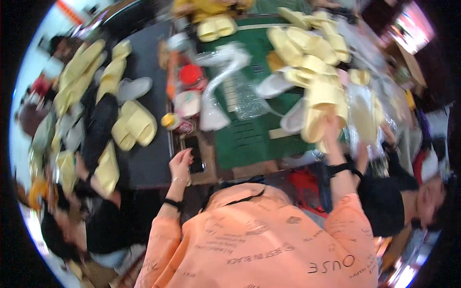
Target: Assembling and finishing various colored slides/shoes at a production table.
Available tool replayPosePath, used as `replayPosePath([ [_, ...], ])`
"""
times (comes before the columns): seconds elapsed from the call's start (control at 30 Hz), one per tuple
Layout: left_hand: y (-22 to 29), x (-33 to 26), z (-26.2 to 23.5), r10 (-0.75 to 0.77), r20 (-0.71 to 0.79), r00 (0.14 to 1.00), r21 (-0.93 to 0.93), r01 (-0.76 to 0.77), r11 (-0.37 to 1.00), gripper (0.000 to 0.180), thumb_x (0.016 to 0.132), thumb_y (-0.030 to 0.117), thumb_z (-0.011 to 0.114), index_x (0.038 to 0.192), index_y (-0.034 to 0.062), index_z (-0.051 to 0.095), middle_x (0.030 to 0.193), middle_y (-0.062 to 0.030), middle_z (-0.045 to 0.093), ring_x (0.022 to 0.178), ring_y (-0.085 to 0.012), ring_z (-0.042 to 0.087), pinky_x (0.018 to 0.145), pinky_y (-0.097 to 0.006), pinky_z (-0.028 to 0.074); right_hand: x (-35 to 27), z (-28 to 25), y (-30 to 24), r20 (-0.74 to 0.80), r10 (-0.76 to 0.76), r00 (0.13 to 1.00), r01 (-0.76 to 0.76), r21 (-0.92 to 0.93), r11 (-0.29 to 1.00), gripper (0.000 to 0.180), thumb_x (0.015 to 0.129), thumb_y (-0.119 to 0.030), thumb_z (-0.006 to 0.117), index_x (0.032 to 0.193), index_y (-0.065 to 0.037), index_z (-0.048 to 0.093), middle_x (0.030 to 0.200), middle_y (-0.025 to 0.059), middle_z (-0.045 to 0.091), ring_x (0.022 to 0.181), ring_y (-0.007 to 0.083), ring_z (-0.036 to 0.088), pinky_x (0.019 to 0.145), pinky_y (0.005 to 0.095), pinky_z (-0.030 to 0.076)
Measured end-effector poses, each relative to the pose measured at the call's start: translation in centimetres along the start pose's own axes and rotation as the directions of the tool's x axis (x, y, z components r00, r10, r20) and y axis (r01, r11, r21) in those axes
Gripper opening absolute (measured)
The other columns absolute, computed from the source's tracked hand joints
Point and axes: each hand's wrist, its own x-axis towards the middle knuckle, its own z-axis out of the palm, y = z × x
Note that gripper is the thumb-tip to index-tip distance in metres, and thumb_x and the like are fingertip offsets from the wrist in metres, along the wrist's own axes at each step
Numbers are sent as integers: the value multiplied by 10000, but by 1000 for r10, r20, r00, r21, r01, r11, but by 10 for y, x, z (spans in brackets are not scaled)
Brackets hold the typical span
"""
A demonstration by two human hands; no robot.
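At the right of the table, my right hand (330, 128) reaches to the near end of a pale yellow slipper (321, 98) and has its fingers closed on it. More yellow slippers (307, 45) are heaped beyond. A pair of whitish slippers (293, 117) lies just left of that hand. My left hand (181, 163) hovers by the table's near edge with its fingers curled together; what is in them, if anything, does not show. Beside it lies a dark phone (194, 153). Blur softens both hands.
A green mat (245, 144) covers the table's middle, with clear plastic bags (249, 98) on it. Left of it stand a red-lidded container (191, 76) and a yellow-capped bottle (177, 123). A dark belt (144, 168) carries yellow slippers. Co-workers are at both sides.
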Motion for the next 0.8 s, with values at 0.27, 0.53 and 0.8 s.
replayPosePath([
  [0.27,-7,9,-61,84,-370,925,-54,-112,992,170,805,127,530,875,-11,601,624,-2,535,529,-62,465,505,-189,389,121,-97,73,352,-189,917,356,-504,787,432,791,-110,501,1197,-32,378,1166,154,414,1055,235,410,868,305,342],
  [0.53,-20,62,-145,261,-729,632,361,31,932,300,727,168,603,994,39,552,882,-98,545,794,-206,530,708,-312,437,52,3,64,-22,53,998,-57,-261,964,343,755,-43,502,1084,27,439,1039,100,471,954,166,446,834,302,359],
  [0.8,123,105,-217,826,-479,297,877,197,437,453,611,134,638,1040,117,495,1096,-104,428,1062,-292,365,908,-406,284,-97,29,44,67,-55,996,66,-174,983,342,766,12,468,1107,2,446,1060,94,477,946,168,461,842,276,353],
])
